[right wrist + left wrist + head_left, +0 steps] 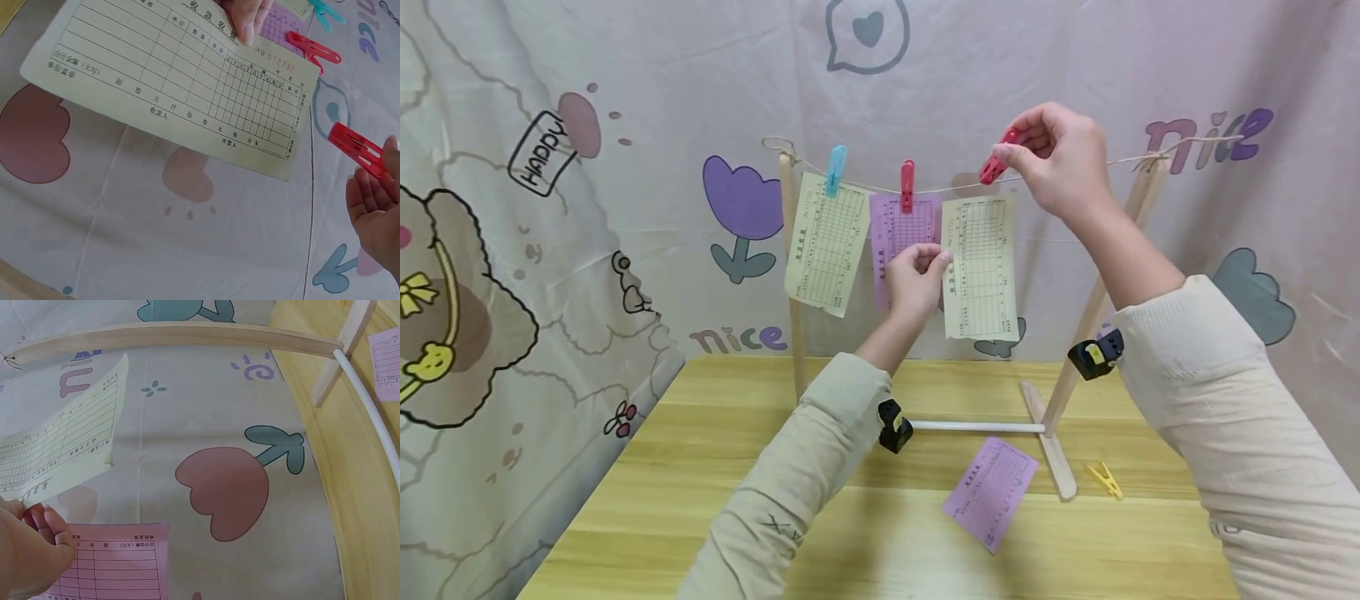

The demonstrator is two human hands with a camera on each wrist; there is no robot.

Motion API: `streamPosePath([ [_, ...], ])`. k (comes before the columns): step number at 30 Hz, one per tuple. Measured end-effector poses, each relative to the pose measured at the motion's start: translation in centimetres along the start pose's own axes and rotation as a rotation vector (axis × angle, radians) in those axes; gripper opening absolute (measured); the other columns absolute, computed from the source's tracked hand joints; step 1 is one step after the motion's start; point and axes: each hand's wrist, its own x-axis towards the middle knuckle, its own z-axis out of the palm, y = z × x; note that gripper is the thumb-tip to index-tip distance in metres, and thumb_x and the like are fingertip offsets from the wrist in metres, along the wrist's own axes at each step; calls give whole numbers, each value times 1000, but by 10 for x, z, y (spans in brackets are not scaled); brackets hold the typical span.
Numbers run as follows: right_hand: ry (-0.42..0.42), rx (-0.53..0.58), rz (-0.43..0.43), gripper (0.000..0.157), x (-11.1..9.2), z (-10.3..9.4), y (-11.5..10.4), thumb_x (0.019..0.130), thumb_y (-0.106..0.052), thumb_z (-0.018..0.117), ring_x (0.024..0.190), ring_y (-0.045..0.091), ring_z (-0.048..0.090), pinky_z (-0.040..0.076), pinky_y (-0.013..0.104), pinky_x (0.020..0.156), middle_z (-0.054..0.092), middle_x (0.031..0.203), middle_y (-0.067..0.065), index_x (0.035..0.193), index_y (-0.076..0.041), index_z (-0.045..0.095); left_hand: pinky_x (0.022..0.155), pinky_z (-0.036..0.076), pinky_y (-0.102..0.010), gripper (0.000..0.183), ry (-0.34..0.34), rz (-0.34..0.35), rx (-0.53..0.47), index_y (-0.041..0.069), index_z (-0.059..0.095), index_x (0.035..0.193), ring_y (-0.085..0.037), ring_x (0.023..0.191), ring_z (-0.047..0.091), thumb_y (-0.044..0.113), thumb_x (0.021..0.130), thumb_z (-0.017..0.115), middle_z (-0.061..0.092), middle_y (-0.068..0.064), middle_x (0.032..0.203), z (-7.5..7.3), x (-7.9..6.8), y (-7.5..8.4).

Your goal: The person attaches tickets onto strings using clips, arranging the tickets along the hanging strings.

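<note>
My left hand (915, 283) pinches the left edge of a pale yellow receipt slip (980, 267), whose top edge is just below the string (958, 190). Above and right of that slip, my right hand (1060, 158) holds a red clothespin (997, 158) between thumb and fingers, close to the string. In the right wrist view the held clothespin (356, 149) is apart from the slip (181, 87). Left along the string, a blue clothespin (837, 171) holds another yellow slip (827, 246), and a red clothespin (907, 185) holds a pink slip (886, 225), partly hidden behind my left hand.
The string runs between two wooden posts (792, 275), joined low down by a white rod (977, 427). A pink slip (992, 492) lies on the wooden table (700, 475), with a yellow clothespin (1105, 480) right of the post's foot (1051, 446). A printed curtain (647, 167) hangs behind.
</note>
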Motion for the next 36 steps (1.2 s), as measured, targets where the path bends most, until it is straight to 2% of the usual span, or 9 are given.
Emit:
streamPosePath([
  [11, -60, -73, -6, 23, 10, 7, -1, 84, -16, 68, 63, -8, 49, 40, 8, 62, 50, 69, -22, 97, 2, 62, 59, 43, -13, 16, 10, -17, -19, -1, 64, 97, -7, 68, 51, 10, 85, 66, 61, -6, 81, 2, 4, 1],
  [18, -54, -34, 2, 16, 16, 8, 0, 82, -11, 70, 55, -9, 50, 40, 7, 55, 50, 60, -26, 87, 2, 64, 59, 42, -13, 16, 2, -14, -22, -2, 64, 97, -7, 68, 50, 9, 85, 65, 58, -2, 79, 4, 5, 0],
  [23, -62, -63, 14, 16, 18, 7, 1, 82, -11, 70, 55, -8, 49, 39, 8, 53, 49, 59, -26, 85, 3, 63, 60, 42, -13, 15, 4, -8, -15, -2, 65, 96, -7, 69, 49, 9, 85, 65, 59, -4, 80, 4, 6, 0],
  [31, -123, -120, 82, 17, 21, 5, 6, 83, -15, 69, 56, -5, 49, 39, 10, 54, 50, 59, -23, 88, 1, 64, 60, 43, -13, 15, -19, -5, -1, 0, 64, 96, -7, 69, 50, 10, 86, 64, 59, -4, 80, 5, 7, -1],
  [36, -164, -144, 88, 20, 22, 5, 8, 84, -16, 68, 57, -4, 49, 39, 11, 55, 51, 60, -22, 91, 2, 64, 61, 43, -13, 16, -27, 2, 1, 0, 64, 97, -7, 70, 50, 11, 87, 64, 58, -3, 81, 6, 8, -1],
])
